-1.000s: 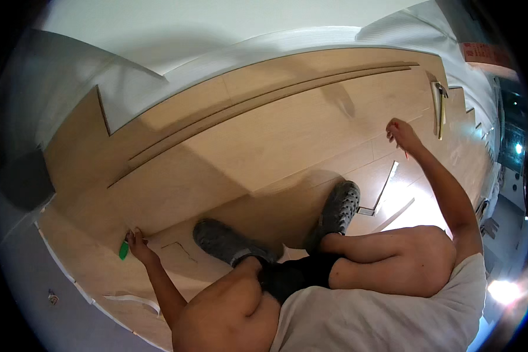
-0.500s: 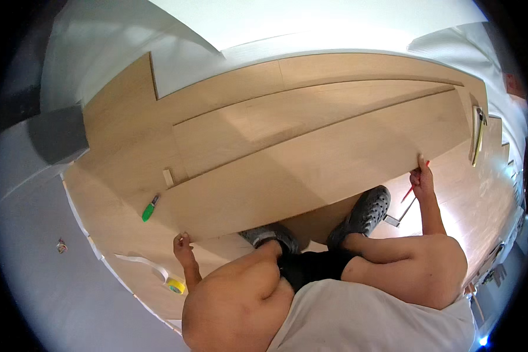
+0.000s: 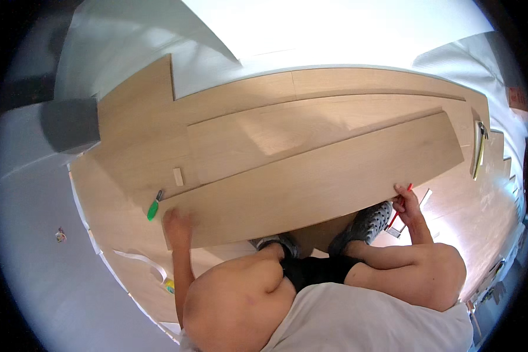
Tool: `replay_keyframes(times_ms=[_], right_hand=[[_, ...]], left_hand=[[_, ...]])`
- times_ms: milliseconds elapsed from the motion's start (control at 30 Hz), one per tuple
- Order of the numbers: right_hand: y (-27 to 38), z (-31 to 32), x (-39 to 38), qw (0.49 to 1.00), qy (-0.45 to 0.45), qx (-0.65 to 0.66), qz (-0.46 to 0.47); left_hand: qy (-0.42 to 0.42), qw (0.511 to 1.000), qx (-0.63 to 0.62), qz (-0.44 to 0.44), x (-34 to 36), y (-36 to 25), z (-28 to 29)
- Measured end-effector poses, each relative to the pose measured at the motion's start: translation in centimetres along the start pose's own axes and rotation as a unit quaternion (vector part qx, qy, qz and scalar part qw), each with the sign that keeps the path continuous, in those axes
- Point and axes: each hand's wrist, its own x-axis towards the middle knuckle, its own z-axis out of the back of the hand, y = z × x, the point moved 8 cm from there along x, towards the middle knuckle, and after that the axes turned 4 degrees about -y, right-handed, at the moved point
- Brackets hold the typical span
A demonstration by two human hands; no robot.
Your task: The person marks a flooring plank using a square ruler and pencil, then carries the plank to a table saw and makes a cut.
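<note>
Moving onto left end of board (image 3: 311, 176) with left hand (image 3: 179, 226), grip too blurred to tell; curling right hand (image 3: 409, 206) round pencil (image 3: 393, 220) at near edge. Keep level.

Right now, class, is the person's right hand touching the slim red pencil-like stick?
Touching: the head view shows the slim red pencil-like stick held in the right hand, its ends jutting out above and below the fingers.
</note>
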Motion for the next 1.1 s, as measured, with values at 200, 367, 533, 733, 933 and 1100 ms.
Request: replay_keyframes(times_ms=[200, 367, 533, 733, 933, 1100], right_hand=[[-1.4, -3.7, -1.3, 0.999, 0.043, 0.013, -0.024], [-1.0, -3.6, -3.3, 0.996, 0.090, 0.003, 0.019], [-2.5, -2.9, -3.5, 0.998, 0.064, -0.011, 0.007], [-3.4, -4.9, -4.1, 0.998, 0.064, 0.012, -0.011], [2.1, 0.0, 0.0, 0.987, 0.005, 0.139, 0.082], [5.2, -0.8, 4.7, 0.987, 0.031, 0.107, 0.117]], left_hand=[[0.114, 0.925, -0.234, -0.278, 4.7, -26.6, -1.3], [0.170, 0.881, -0.230, -0.378, 4.0, -36.6, -2.5], [0.307, 0.880, -0.246, -0.268, 6.8, -35.8, -4.9], [0.247, 0.919, -0.247, -0.181, 5.8, -32.2, -2.1], [0.196, 0.960, -0.179, -0.087, 4.3, -22.5, 2.3], [0.112, 0.973, -0.203, -0.001, 1.5, -10.6, 3.3]])
